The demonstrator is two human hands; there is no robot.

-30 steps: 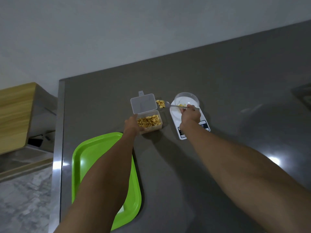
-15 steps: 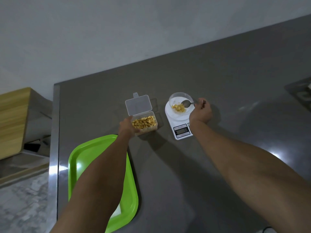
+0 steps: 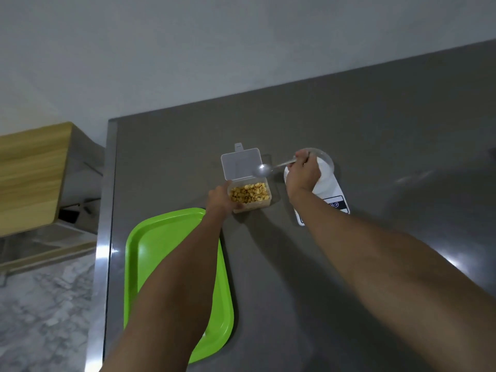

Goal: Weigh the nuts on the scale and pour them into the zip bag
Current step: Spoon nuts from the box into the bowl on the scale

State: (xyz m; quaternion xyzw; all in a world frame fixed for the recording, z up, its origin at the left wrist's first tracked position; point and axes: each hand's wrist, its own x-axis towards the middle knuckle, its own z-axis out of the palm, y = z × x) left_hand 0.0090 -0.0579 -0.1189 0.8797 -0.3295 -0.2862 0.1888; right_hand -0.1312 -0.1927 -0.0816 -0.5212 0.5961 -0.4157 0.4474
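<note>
**One head view, looking steeply down**

The single camera sits on the person's head, facing forward and down over the grey bench (image 3: 349,135). Both forearms reach away from it; the near bench edge lies out of frame, the far edge meets a pale wall (image 3: 188,49).

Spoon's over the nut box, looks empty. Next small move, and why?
Probably dip the spoon into the nuts for another scoop. Its bowl looks empty and hangs over the open box, which the left hand holds steady. The right hand grips the handle, above the bowl on the scale.
</note>
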